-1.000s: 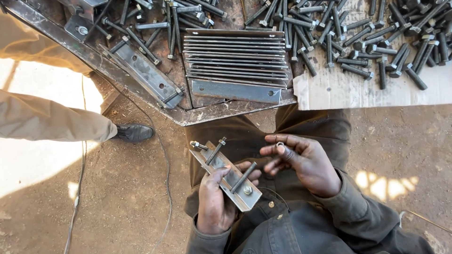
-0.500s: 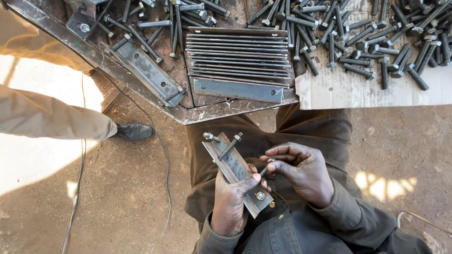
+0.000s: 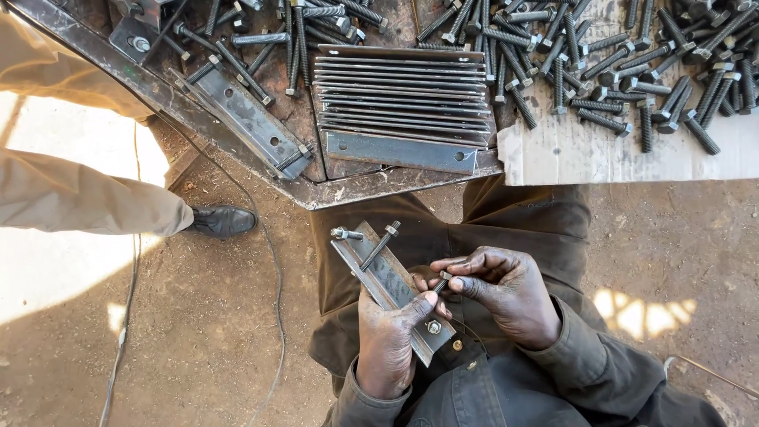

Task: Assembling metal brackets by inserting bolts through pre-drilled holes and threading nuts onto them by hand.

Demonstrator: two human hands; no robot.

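Since the earlier frames you have turned the bracket so it lies along your left palm, and your right hand has closed in on its near end.

Two bolts already sit at the far end of the bracket, one standing out to the left, one lying slanted across the plate. A nut or bolt head shows at the near end, just beside your left thumb. You seem to be fitting a further bolt there; whether it is through its hole yet, I cannot tell.

Your left hand grips the bracket from below over your lap, fingers wrapped round it, thumb pressing the top face. Your right-hand fingers are pinched narrowly on the small bolt, wrist bent inward.

On the bench ahead lie a stack of plates, a finished bracket and loose bolts. Another person's shoe stands at the left.
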